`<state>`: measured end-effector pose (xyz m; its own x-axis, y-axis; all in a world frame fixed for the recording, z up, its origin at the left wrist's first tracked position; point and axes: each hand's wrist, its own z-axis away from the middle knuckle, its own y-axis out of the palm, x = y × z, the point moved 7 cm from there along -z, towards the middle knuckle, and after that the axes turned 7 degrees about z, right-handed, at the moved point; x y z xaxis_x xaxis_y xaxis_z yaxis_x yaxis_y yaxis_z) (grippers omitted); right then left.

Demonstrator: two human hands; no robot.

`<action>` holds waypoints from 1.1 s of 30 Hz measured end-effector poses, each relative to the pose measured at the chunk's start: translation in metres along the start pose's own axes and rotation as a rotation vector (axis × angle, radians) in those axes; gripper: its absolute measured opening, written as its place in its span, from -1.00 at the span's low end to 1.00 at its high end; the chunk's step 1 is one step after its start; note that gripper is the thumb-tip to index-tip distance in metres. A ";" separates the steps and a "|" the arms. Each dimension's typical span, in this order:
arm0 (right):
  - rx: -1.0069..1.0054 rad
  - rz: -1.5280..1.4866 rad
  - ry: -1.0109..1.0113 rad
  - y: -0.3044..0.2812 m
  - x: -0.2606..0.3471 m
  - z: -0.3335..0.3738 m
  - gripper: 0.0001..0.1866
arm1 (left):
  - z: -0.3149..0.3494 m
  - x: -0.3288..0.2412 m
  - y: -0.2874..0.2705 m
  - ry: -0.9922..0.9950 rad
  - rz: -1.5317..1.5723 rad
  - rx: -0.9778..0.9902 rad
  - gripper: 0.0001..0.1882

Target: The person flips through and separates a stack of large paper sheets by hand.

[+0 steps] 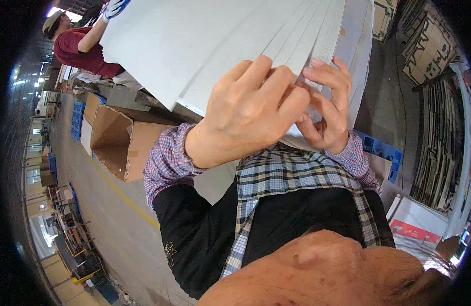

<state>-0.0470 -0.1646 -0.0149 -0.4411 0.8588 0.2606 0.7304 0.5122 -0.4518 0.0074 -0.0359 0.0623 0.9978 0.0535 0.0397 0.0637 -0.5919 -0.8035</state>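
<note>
A large stack of white cardboard sheets (205,46) spreads out in front of me, its near edges fanned into several thin layers. My left hand (251,104) is closed at the near edge of the sheets, knuckles up and fingers curled over them. Close beside it, my right hand (330,104) curls round the near right edge of the fanned sheets, thumb low and fingers bent above. The fingertips of both hands almost meet, and the left hand's fingertips are partly hidden behind its knuckles.
A co-worker in a dark red shirt (75,48) stands at the far left, one gloved hand (114,8) at the stack's edge. An open brown cardboard box (138,145) sits left of me. Blue pallets (381,150) lie at right, near stacked flat boards (439,148).
</note>
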 end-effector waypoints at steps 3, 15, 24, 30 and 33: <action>0.016 -0.026 0.007 0.000 -0.004 -0.001 -0.62 | 0.007 0.003 -0.003 -0.014 0.016 0.041 -0.71; -0.049 -0.157 0.062 -0.002 -0.009 -0.002 -0.53 | 0.009 0.001 -0.008 -0.033 0.017 0.127 -0.57; 0.006 -0.036 -0.009 0.000 0.002 0.001 -0.67 | -0.010 -0.009 -0.005 0.027 -0.070 0.026 -0.68; 0.002 0.004 -0.014 0.001 0.001 0.001 -0.64 | -0.003 -0.005 0.003 0.071 0.000 -0.028 -0.74; 0.007 0.001 -0.005 0.000 0.001 -0.002 -0.65 | 0.005 -0.002 -0.001 0.057 -0.015 -0.030 -0.75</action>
<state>-0.0461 -0.1637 -0.0134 -0.4427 0.8595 0.2555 0.7273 0.5109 -0.4582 0.0051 -0.0313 0.0601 0.9961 0.0168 0.0861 0.0782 -0.6149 -0.7848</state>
